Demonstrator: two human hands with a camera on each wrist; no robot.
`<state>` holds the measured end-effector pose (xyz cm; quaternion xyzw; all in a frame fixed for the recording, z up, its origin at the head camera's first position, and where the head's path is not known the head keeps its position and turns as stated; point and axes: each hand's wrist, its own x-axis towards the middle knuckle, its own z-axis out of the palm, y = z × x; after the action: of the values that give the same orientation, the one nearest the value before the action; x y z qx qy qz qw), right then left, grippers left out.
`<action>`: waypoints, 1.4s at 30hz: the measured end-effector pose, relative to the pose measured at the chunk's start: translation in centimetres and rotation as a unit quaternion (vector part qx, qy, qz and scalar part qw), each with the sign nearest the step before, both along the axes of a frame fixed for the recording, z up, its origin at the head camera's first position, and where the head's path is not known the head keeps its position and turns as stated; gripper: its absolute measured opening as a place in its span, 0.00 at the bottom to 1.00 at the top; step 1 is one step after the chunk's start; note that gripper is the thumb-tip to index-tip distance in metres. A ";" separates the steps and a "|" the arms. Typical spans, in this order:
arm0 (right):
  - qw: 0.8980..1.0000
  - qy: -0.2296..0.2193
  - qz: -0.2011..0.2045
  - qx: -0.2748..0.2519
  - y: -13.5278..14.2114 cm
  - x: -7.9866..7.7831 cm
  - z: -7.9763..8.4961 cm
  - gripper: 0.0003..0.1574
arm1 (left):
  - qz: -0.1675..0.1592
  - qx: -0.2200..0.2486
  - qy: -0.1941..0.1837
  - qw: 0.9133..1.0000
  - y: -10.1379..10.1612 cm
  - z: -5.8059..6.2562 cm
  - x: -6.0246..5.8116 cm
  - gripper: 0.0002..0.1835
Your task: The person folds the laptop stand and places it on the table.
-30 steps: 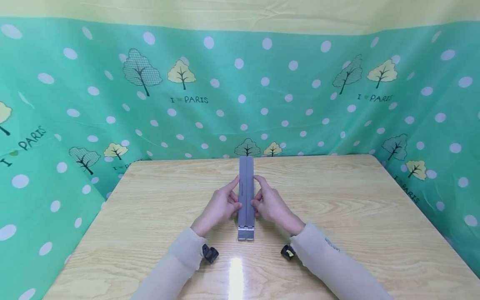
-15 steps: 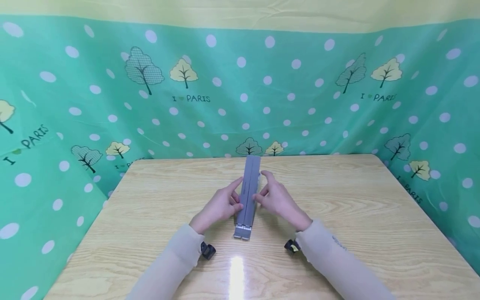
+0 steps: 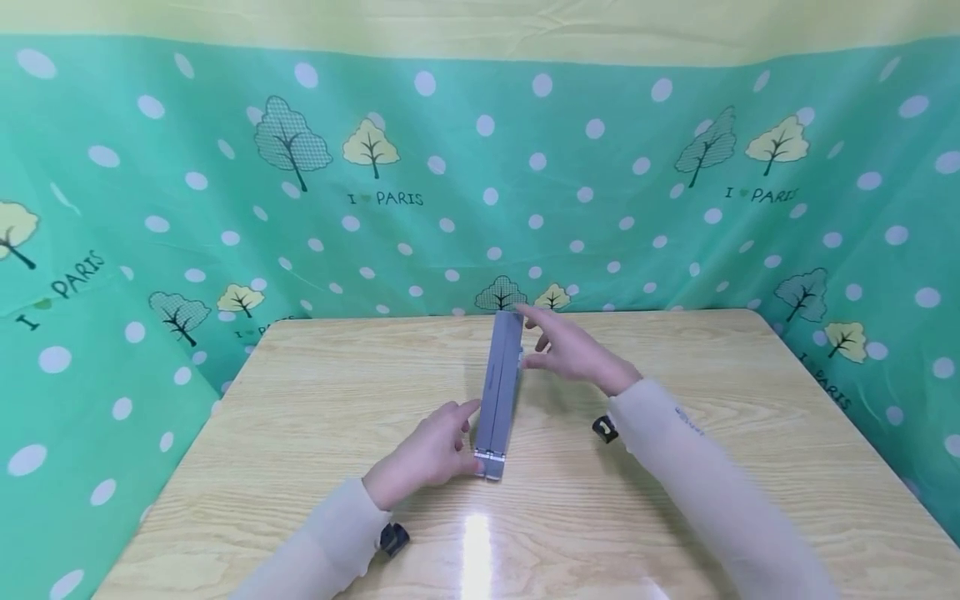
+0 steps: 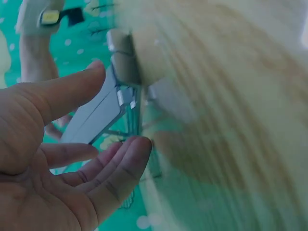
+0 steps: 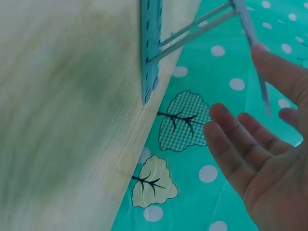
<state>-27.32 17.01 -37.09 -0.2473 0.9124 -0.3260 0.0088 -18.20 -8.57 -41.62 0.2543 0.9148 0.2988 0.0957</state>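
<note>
A grey folding laptop stand (image 3: 500, 379), narrow and folded side to side, stands on the table with its far end raised. Its notched lower rail (image 5: 150, 62) and thin struts (image 5: 197, 31) show in the right wrist view. My left hand (image 3: 427, 448) is at the near end, thumb by the hinged front lip (image 4: 126, 67), fingers spread loosely and not gripping. Beside the raised far end is my right hand (image 3: 573, 346), its fingers extended; in the right wrist view the thumb lies at the edge of the upper rail (image 5: 252, 48), contact unclear.
The stand is on a light wood-grain table (image 3: 337, 375). A green polka-dot curtain (image 3: 420, 200) with printed trees hangs along the back and both sides. Small black devices (image 3: 393, 539) are strapped at both wrists.
The stand has turned slightly, its far end swinging right. My right hand has let go and moved up to the far end; my left hand has slid down to the near end.
</note>
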 end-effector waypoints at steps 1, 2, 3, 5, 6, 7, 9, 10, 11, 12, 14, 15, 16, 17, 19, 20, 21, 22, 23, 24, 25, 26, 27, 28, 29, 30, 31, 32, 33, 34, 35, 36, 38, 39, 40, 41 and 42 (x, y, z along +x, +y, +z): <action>1.000 -0.004 0.004 0.005 0.0 -0.2 0.1 0.57 | -0.001 -0.003 0.000 1.000 0.1 -0.1 0.1 0.50; 1.000 -0.009 0.005 0.010 0.0 -0.5 0.1 0.56 | -0.003 -0.006 0.000 1.000 0.1 -0.1 0.2 0.51; 1.000 -0.013 0.006 0.013 0.0 -0.7 0.1 0.55 | -0.003 -0.010 -0.001 1.000 0.2 -0.1 0.2 0.52; 1.000 -0.018 0.004 0.020 0.0 -1.0 0.0 0.53 | -0.002 -0.020 0.000 1.000 0.3 -0.1 0.4 0.53; 1.000 -0.019 0.002 0.023 0.0 -1.1 0.0 0.52 | -0.001 -0.024 0.002 1.000 0.4 0.0 0.4 0.54; 1.000 -0.019 0.000 0.024 -0.1 -1.2 -0.1 0.52 | -0.001 -0.029 0.005 1.000 0.4 0.0 0.5 0.54; 1.000 -0.019 -0.002 0.024 -0.2 -1.3 -0.1 0.51 | 0.000 -0.036 0.009 0.999 0.4 0.0 0.6 0.54; 0.999 -0.020 -0.004 0.024 -0.2 -1.4 -0.2 0.51 | 0.001 -0.040 0.010 0.999 0.4 0.0 0.6 0.54; 0.999 -0.021 -0.005 0.023 -0.3 -1.4 -0.2 0.51 | 0.002 -0.042 0.011 0.999 0.5 0.0 0.6 0.54; 0.999 -0.024 -0.005 0.021 -0.3 -1.4 -0.2 0.52 | 0.004 -0.044 0.013 0.999 0.5 0.0 0.7 0.54; 0.999 -0.029 -0.006 0.020 -0.4 -1.4 -0.3 0.52 | 0.006 -0.050 0.018 0.999 0.5 -0.1 0.7 0.54; 0.999 -0.032 -0.007 0.020 -0.4 -1.5 -0.3 0.52 | 0.007 -0.053 0.021 0.998 0.5 -0.1 0.7 0.54; 0.999 -0.035 -0.009 0.021 -0.4 -1.4 -0.3 0.52 | 0.008 -0.058 0.026 0.998 0.5 -0.1 0.7 0.55; 0.999 -0.035 -0.010 0.022 -0.4 -1.4 -0.3 0.52 | 0.008 -0.062 0.030 0.998 0.5 -0.2 0.7 0.55; 0.999 -0.033 -0.013 0.027 -0.3 -1.4 -0.3 0.52 | 0.010 -0.070 0.040 0.997 0.5 -0.2 0.7 0.55; 0.999 -0.032 -0.015 0.029 -0.2 -1.4 -0.3 0.52 | 0.010 -0.074 0.043 0.996 0.5 -0.1 0.7 0.55; 0.999 -0.030 -0.017 0.033 -0.2 -1.3 -0.3 0.52 | 0.010 -0.076 0.045 0.996 0.5 -0.1 0.6 0.55; 0.999 -0.027 -0.018 0.035 -0.1 -1.3 -0.3 0.52 | 0.011 -0.079 0.045 0.996 0.5 -0.1 0.5 0.55; 0.999 -0.024 -0.021 0.038 -0.1 -1.3 -0.3 0.52 | 0.011 -0.081 0.045 0.996 0.5 -0.1 0.5 0.55; 0.999 -0.022 -0.024 0.041 0.0 -1.2 -0.4 0.52 | 0.010 -0.084 0.043 0.996 0.5 -0.1 0.4 0.55; 0.999 -0.018 -0.026 0.043 0.1 -1.1 -0.4 0.52 | 0.009 -0.084 0.041 0.996 0.4 -0.1 0.3 0.55; 0.999 -0.014 -0.029 0.043 0.2 -1.0 -0.5 0.52 | 0.007 -0.084 0.038 0.996 0.4 0.0 0.2 0.55; 0.998 -0.011 -0.032 0.044 0.3 -0.9 -0.5 0.52 | 0.006 -0.084 0.036 0.996 0.3 0.0 0.0 0.55; 0.998 -0.005 -0.034 0.044 0.4 -0.9 -0.5 0.52 | 0.004 -0.084 0.033 0.996 0.3 0.0 -0.1 0.55; 0.998 -0.001 -0.036 0.043 0.4 -0.7 -0.6 0.52 | 0.000 -0.082 0.029 0.996 0.2 0.0 -0.2 0.55; 0.998 0.004 -0.037 0.043 0.5 -0.6 -0.6 0.52 | -0.001 -0.081 0.026 0.996 0.1 0.1 -0.3 0.54; 0.998 0.007 -0.038 0.041 0.6 -0.5 -0.7 0.52 | -0.004 -0.081 0.023 0.996 0.0 0.1 -0.4 0.54; 0.998 0.010 -0.039 0.039 0.7 -0.4 -0.7 0.51 | -0.006 -0.081 0.020 0.996 -0.1 0.2 -0.5 0.54; 0.998 0.012 -0.041 0.037 0.7 -0.2 -0.7 0.51 | -0.008 -0.080 0.015 0.997 -0.1 0.2 -0.5 0.54; 0.998 0.015 -0.043 0.035 0.8 0.0 -0.8 0.50 | -0.009 -0.078 0.009 0.997 -0.2 0.3 -0.6 0.54; 0.998 0.017 -0.046 0.033 0.8 0.1 -0.8 0.50 | -0.011 -0.075 0.005 0.997 -0.3 0.4 -0.7 0.53; 0.998 0.020 -0.049 0.031 0.9 0.3 -0.8 0.50 | -0.011 -0.075 -0.001 0.997 -0.4 0.5 -0.8 0.53; 0.998 0.024 -0.055 0.024 0.9 0.6 -0.9 0.50 | -0.012 -0.073 -0.011 0.997 -0.5 0.6 -1.0 0.54; 0.998 0.024 -0.059 0.021 1.0 0.8 -0.9 0.51 | -0.011 -0.070 -0.018 0.997 -0.5 0.7 -1.0 0.54; 0.997 0.025 -0.063 0.019 1.0 0.9 -1.0 0.51 | -0.011 -0.071 -0.021 0.997 -0.5 0.7 -1.1 0.54; 0.997 0.023 -0.068 0.016 0.9 1.1 -1.0 0.51 | -0.014 -0.072 -0.023 0.997 -0.6 0.7 -1.2 0.54; 0.997 0.019 -0.073 0.013 0.9 1.2 -1.0 0.52 | -0.014 -0.075 -0.026 0.997 -0.6 0.8 -1.3 0.54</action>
<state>-26.08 17.95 -38.07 -0.1862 0.9322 -0.3090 -0.0291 -19.49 -9.19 -40.87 0.2516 0.9280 0.2347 0.1425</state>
